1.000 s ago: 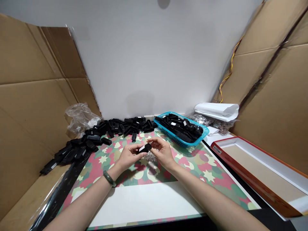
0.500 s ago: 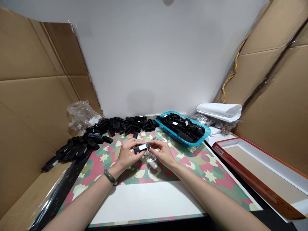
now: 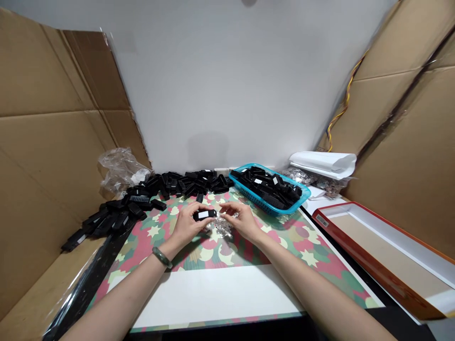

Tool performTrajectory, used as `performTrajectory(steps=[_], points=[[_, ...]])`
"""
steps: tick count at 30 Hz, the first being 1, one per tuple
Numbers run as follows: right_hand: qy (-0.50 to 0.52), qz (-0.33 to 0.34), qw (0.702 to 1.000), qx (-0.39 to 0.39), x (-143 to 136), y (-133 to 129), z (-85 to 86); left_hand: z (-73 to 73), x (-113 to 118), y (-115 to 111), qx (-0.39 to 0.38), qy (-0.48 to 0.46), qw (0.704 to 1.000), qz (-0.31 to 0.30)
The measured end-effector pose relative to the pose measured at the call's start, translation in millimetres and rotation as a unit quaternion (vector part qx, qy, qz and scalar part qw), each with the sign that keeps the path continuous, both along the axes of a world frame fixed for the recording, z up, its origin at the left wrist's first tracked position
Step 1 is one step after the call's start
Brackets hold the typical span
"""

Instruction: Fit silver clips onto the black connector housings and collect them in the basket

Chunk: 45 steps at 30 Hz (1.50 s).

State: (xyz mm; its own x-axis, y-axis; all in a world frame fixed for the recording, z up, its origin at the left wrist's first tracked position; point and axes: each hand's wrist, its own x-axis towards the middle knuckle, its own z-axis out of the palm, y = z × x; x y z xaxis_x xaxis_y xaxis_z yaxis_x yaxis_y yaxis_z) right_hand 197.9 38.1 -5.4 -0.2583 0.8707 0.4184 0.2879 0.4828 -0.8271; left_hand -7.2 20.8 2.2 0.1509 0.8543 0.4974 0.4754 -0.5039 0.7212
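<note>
My left hand (image 3: pixel 187 221) grips a small black part (image 3: pixel 205 214) with a white label, holding it level above the patterned mat. Just right of the part's end is my right hand (image 3: pixel 242 220), its thumb and forefinger close together near a tiny shiny piece; whether they pinch it is too small to tell. Beneath and between the hands, a pile of small silvery pieces (image 3: pixel 223 227) lies on the mat (image 3: pixel 213 255).
Many black parts (image 3: pixel 177 183) are heaped along the back and left. A blue basket (image 3: pixel 266 206) holds more. Clear plastic (image 3: pixel 119 166) lies back left. White paper (image 3: pixel 323 162) rests on bags at the right, near a red-edged box lid (image 3: pixel 377 237).
The black part has shifted slightly left and turned in my left hand. My right hand has come off its right end, leaving a small gap.
</note>
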Motion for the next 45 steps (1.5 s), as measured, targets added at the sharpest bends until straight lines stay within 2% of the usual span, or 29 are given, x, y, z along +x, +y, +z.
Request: performTrajectory(steps=[4,9,18,26,30,32,34,38,45], points=[[-0.134,-0.09,0.987,0.008,17,15,2.2,-1.0,-6,4,0.021,-0.001,0.999,0.029],[-0.264,-0.116,0.957,0.024,23,15,3.5,-2.5,-7,5,0.038,0.034,0.999,0.019],[-0.339,-0.126,0.931,0.045,14,14,0.1,-3.5,-2,1,0.061,0.053,0.997,0.017],[-0.319,-0.125,0.939,0.036,11,14,-3.6,-2.4,0,2,0.079,0.06,0.995,0.008],[-0.213,-0.096,0.972,-0.005,16,17,-1.0,-1.7,-1,2,0.103,0.051,0.993,-0.001],[-0.125,-0.063,0.989,-0.052,17,17,1.4,-2.1,-1,2,0.102,0.049,0.994,-0.001],[-0.029,-0.016,0.993,-0.11,17,17,4.4,-2.9,0,2,0.094,0.043,0.995,-0.001],[0.154,0.053,0.959,-0.232,11,8,11.4,-4.3,3,0,0.09,-0.003,0.996,0.003],[0.28,0.058,0.923,-0.257,-10,-11,13.2,-2.8,15,-9,0.13,-0.022,0.991,-0.006]])
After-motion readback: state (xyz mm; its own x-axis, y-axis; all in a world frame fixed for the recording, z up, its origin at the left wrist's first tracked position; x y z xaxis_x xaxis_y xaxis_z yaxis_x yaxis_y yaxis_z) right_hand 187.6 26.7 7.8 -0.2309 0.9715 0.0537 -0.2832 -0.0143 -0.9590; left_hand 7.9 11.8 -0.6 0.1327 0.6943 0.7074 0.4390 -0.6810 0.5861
